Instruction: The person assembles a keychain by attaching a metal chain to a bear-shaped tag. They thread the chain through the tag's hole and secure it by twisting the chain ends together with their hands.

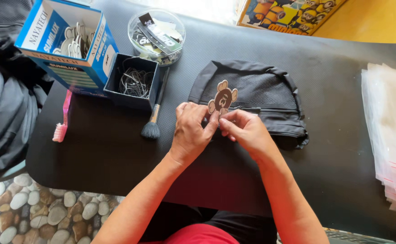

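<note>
Bear tag (223,100) pinched between both hands (216,129) above pouch (261,92).

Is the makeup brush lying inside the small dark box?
No, the makeup brush lies on the black mat beside the small dark box.

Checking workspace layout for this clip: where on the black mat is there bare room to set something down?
Bare mat lies between the pink brush, the makeup brush and the left hand; another patch runs between the black bag and the plastic sleeves. The far left is crowded: blue box, small black box, clear tub.
</note>
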